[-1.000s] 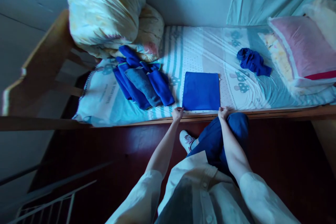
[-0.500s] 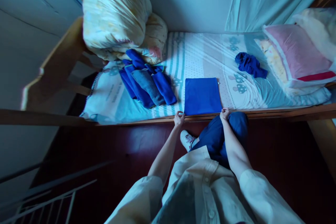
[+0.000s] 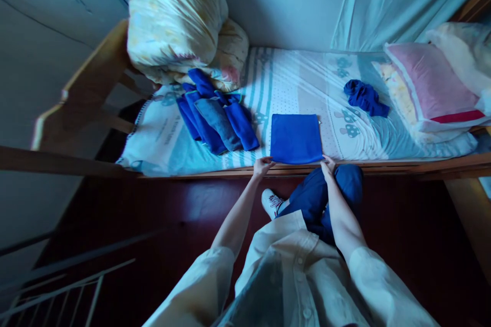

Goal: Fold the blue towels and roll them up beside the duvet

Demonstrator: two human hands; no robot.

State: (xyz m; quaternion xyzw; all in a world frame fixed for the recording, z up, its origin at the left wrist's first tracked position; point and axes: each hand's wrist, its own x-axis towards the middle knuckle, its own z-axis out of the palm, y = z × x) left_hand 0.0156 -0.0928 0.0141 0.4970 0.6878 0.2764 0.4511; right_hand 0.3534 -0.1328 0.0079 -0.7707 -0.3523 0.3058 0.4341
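A square blue towel (image 3: 296, 138) lies flat near the front edge of the bed, a small white tag on its right side. My left hand (image 3: 263, 166) pinches its near left corner. At the near right corner, my right hand (image 3: 328, 166) grips the cloth between thumb and fingers. The near edge sags slightly between both hands. To the left lies a pile of rolled blue towels (image 3: 241, 125), with a greyer roll (image 3: 218, 123) on top. A crumpled dark blue cloth (image 3: 366, 98) rests farther right on the sheet.
Bundled floral quilts (image 3: 174, 15) stand at the bed's left end. A pink pillow (image 3: 431, 79) lies at the right end. The wooden bed rail (image 3: 387, 167) runs along the front, and a white metal rack (image 3: 95, 291) stands at lower left.
Both hands have drawn the near edge of the blue towel slightly upward and away from me, and it now bows between them. The view has shifted slightly.
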